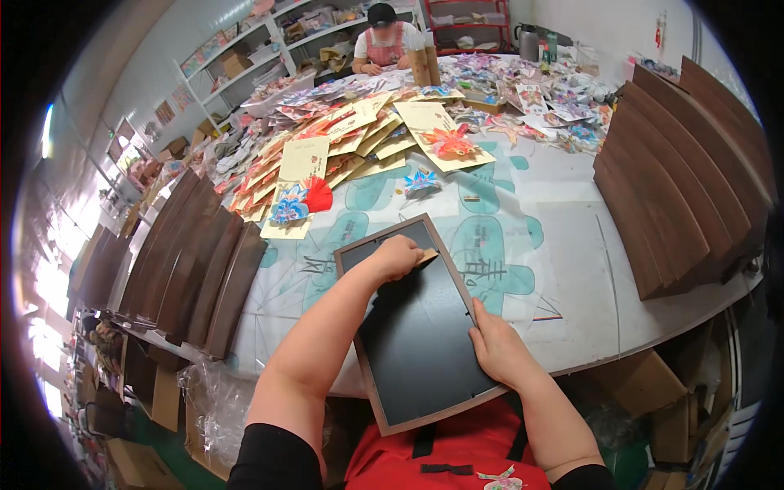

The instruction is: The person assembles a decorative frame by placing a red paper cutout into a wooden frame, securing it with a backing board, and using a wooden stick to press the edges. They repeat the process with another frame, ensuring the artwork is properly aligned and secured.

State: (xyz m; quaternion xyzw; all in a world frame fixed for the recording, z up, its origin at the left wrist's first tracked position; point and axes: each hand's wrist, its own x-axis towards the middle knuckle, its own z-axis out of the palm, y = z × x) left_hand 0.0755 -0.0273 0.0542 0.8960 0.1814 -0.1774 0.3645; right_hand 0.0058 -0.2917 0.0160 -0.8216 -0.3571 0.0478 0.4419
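Note:
A picture frame [416, 327] with a brown wooden rim and a black backing board lies tilted before me, its lower end close to my red apron. My left hand [397, 257] is closed around a small tan, flat piece [426, 257] and presses near the frame's far end. Whether that piece is wood or card I cannot tell. On the right rim, my right hand [498, 343] grips the frame with its thumb over the edge; its other fingers are partly hidden beneath. Beyond the frame's far end sits a blue paper flower ornament [421, 183].
Brown frames stand in rows at the left [184, 261] and right [665, 188]. Cream cards [359, 147] with colourful ornaments pile up ahead. Across the table sits another person [384, 45]. Cardboard boxes [629, 382] lie below the table's edge.

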